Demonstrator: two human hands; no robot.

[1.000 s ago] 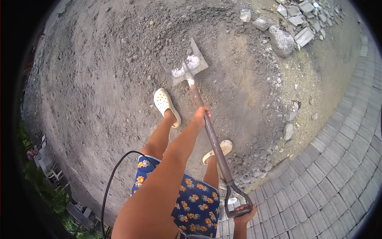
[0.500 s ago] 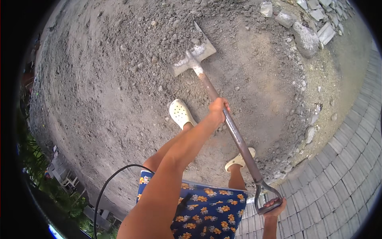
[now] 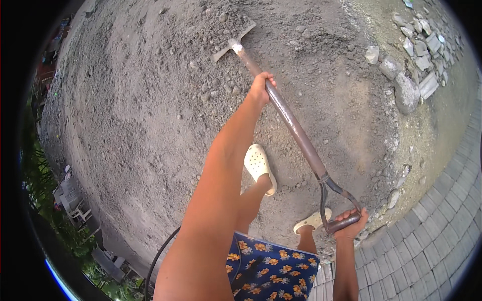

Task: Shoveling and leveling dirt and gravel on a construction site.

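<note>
Evidently, a brown-shafted metal shovel point(image 3: 297, 134) is held slantwise, its pale metal blade point(image 3: 221, 53) partly buried in loose, lumpy grey soil point(image 3: 206, 25).
The blade appears to be worked in, but no load is yet raised clear of the ground; how full it is cannot be told. The lower shaft is wrapped by the curled fingers of the bare left hand point(image 3: 261, 87), its arm stretched far forward; the dark D-handle's crossbar point(image 3: 337, 225) is clasped near the body by the bare right hand point(image 3: 353, 227).
</note>
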